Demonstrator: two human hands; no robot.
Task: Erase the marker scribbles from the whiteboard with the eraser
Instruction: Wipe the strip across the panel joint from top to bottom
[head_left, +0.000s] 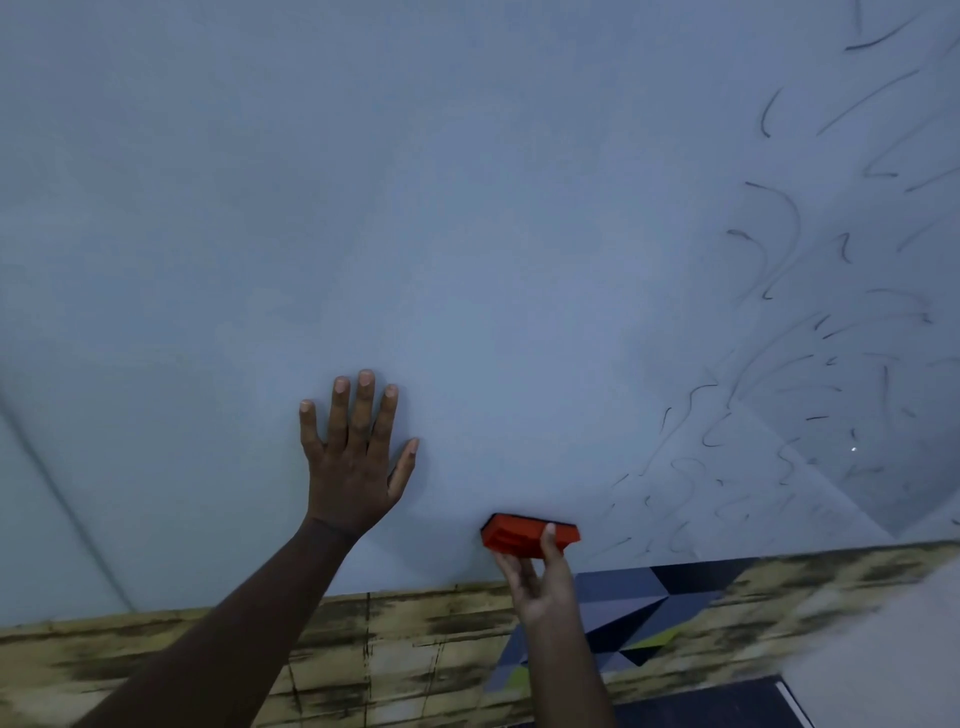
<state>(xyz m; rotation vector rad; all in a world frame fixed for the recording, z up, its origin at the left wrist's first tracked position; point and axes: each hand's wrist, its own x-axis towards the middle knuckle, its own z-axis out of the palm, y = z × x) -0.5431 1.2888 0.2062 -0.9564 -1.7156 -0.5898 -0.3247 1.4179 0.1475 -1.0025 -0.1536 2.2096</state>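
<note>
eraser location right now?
Head view, lower centre: the red eraser is held in the right hand against the whiteboard near its bottom edge, left of the remaining scribbles.

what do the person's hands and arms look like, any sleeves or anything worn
Both forearms are bare, with no sleeves in view. The left hand and right hand wear no gloves, and no rings, watch or bracelet show. Fingernails look short and unpainted.

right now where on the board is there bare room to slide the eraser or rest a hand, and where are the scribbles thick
Bare: the whiteboard above and left of the left hand, and the strip between that hand and the eraser held by the right hand. Crowded: scribbles fill the right side, from the eraser up to the top right corner.
</note>
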